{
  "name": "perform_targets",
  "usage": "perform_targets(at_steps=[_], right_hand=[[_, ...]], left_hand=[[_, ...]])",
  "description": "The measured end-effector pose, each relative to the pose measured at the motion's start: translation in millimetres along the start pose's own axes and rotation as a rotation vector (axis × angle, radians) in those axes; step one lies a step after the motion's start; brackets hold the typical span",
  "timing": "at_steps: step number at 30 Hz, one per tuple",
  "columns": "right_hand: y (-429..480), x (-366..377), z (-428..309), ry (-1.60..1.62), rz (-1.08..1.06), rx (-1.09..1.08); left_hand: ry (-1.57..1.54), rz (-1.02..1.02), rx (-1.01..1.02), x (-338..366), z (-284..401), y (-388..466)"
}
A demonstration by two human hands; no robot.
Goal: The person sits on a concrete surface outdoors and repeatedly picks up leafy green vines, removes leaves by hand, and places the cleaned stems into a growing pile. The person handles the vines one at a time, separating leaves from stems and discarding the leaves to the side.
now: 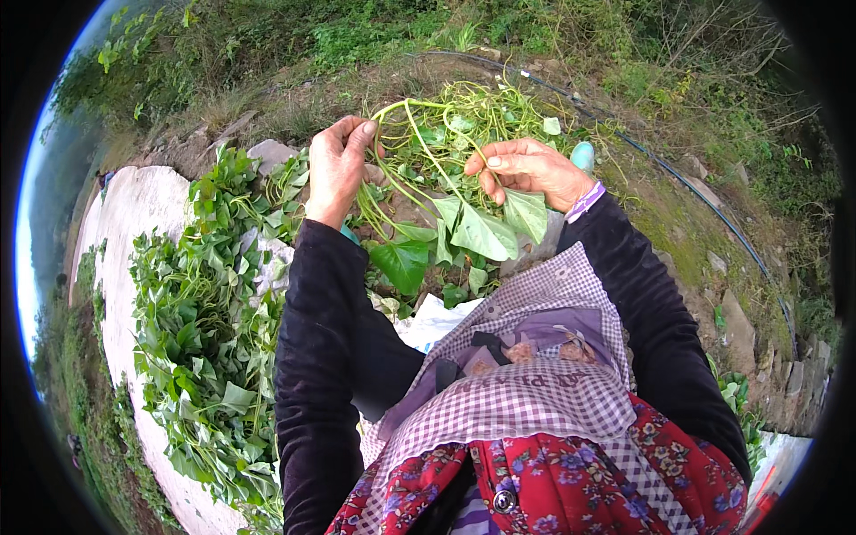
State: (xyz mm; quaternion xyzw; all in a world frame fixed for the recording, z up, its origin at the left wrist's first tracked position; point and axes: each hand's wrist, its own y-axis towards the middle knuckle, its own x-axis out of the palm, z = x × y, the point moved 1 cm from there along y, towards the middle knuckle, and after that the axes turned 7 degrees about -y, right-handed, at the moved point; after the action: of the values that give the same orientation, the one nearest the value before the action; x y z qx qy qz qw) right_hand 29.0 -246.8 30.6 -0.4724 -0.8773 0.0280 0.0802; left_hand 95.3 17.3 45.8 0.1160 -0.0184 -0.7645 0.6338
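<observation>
Between thumb and fingers, my left hand [341, 164] pinches the joined end of a green vine with long leaf stalks [411, 107]. To its right, my right hand [531, 170] grips one of the stalks, palm side partly hidden. Broad green leaves [485, 231] hang from the stalks below my hands, in front of my apron. Beyond them on the ground lies a tangled pile of pale green stems [461, 120] with a few leaves mixed in.
A long heap of leafy vines [207, 361] lies at my left on a pale concrete strip [127, 221]. A dark hose [669, 170] curves across the bank on the right. Flat stones [739, 328] edge the slope. A white bag or sheet [438, 317] is by my lap.
</observation>
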Motion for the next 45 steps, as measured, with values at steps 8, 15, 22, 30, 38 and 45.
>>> perform_targets(at_steps=[8, 15, 22, 30, 38, 45], right_hand=[[0, 0, 30, -0.057, 0.116, -0.042], [17, 0, 29, -0.098, 0.646, -0.172], [61, 45, 26, -0.128, 0.169, 0.050], [63, 67, 31, 0.117, 0.042, 0.014], [51, 77, 23, 0.174, -0.034, 0.035], [47, 75, 38, 0.050, 0.010, 0.170]], left_hand=[[0.210, 0.060, -0.007, -5, -9, -2], [0.093, 0.033, -0.061, -3, -10, -1], [-0.124, 0.009, -0.098, 3, -8, -1], [-0.182, 0.002, -0.141, -7, -6, -2], [0.023, 0.034, -0.008, -10, -16, 4], [0.194, 0.040, 0.058, -20, -24, 7]])
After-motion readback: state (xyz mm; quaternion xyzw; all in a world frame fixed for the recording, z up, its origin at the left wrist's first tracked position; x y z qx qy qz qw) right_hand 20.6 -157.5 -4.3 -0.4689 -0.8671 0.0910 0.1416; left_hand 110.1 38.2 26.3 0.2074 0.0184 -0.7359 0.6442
